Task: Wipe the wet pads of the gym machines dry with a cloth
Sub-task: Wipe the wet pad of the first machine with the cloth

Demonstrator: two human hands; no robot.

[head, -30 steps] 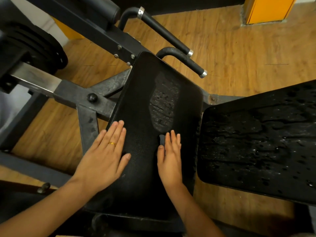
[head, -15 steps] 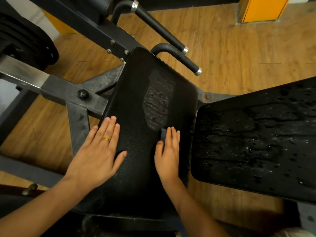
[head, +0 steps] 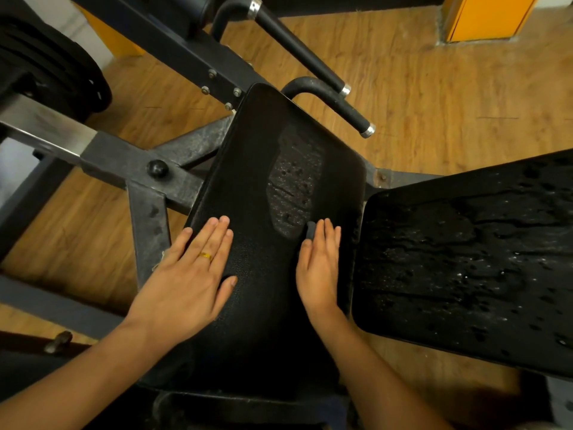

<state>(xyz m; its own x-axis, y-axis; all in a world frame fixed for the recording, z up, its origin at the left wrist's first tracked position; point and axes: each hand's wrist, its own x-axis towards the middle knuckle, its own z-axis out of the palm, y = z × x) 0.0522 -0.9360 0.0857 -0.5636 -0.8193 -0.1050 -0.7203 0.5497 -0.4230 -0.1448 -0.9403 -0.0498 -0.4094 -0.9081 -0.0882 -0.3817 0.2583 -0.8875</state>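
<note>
You were drying the pad.
Your left hand and right hand lay flat, fingers straight; the wet patch needed wiping next.

grainy matt pad, glossy wood floor

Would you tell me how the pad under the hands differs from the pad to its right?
The middle pad shows one wet patch near its centre; the right pad carries drops and streaks over most of its face. The middle pad is long and narrow, the right pad broader. The left hand and right hand lie flat on the middle pad; no hand touches the right pad. Both are black.
</note>
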